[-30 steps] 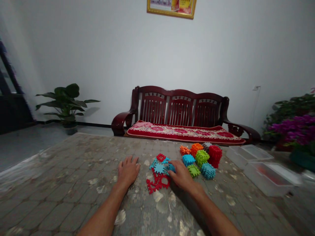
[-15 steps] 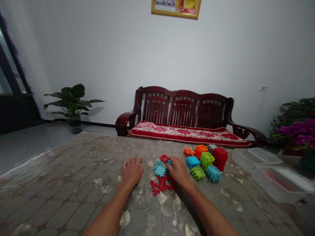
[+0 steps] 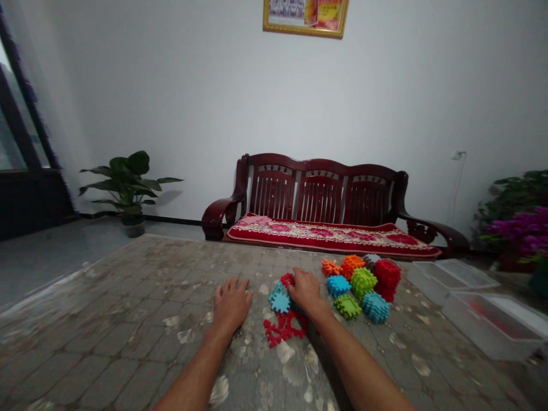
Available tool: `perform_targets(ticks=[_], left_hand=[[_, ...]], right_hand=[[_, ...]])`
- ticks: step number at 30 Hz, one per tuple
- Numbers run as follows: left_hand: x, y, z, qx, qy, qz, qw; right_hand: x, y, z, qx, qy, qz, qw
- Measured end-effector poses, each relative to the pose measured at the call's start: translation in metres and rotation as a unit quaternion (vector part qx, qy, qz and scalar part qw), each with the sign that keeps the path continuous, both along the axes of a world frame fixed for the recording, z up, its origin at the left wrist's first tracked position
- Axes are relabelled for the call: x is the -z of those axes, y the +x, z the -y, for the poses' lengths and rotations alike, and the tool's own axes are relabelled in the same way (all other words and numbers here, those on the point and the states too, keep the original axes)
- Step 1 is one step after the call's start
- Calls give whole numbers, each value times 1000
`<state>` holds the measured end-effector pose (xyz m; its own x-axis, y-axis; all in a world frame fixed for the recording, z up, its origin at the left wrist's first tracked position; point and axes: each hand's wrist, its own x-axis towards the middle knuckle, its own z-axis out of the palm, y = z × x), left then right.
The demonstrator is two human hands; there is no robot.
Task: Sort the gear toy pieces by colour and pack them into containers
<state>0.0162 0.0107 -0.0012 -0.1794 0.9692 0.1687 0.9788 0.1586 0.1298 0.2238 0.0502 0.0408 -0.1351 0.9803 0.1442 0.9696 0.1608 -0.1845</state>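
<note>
My left hand [image 3: 232,302] lies palm down on the patterned tablecloth with its fingers apart, holding nothing. To its right, my right hand [image 3: 305,290] has its thumb and fingers closed around a small red toothed piece [image 3: 286,279], which they partly cover. A light-blue toothed tile [image 3: 280,302] lies just below and left of that hand, with more blue pieces beside it, some hidden under the palm. Nearer me, several red toothed frame pieces [image 3: 280,331] lie flat in a loose cluster.
Stacks of toothed tiles stand right of my right hand: orange [image 3: 353,265], green [image 3: 363,282], blue [image 3: 338,285], teal [image 3: 375,307] and tall red [image 3: 387,279]. Clear plastic boxes [image 3: 488,334] sit at the table's right. A wooden bench [image 3: 321,194] is behind the table [image 3: 128,319].
My right hand has shifted from the blue piece towards the red piece at the top of the cluster, its fingers now over it. The left hand stays flat. The view tilts slightly.
</note>
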Motion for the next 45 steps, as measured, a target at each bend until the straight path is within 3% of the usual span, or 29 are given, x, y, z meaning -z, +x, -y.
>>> perform_targets(ticks=[5, 11, 15, 19, 23, 27, 39, 43, 45], left_hand=[[-7, 1, 2, -3, -14, 1, 1000], [-13, 3, 5, -1, -21, -12, 1000], [-5, 0, 1, 2, -11, -17, 1000], [3, -5, -5, 4, -9, -29, 1000], [6, -6, -7, 5, -14, -42, 999], [5, -6, -7, 2, -18, -41, 999], [8, -8, -9, 7, -9, -37, 999], [6, -7, -9, 5, -18, -45, 999], [4, -6, -7, 1, -21, -41, 999]], right_hand=[[-5, 3, 3, 6, 8, -23, 1000], [-4, 36, 8, -5, 97, -131, 987], [-15, 84, 10, 18, 170, -181, 969], [-43, 150, 11, 97, 215, -150, 960], [-68, 208, 13, 204, 199, -74, 956], [-78, 241, 11, 250, 177, -16, 952], [-70, 255, 6, 265, 146, 12, 953], [-72, 240, 15, 225, 206, -43, 952], [-67, 219, 20, 168, 217, -99, 957]])
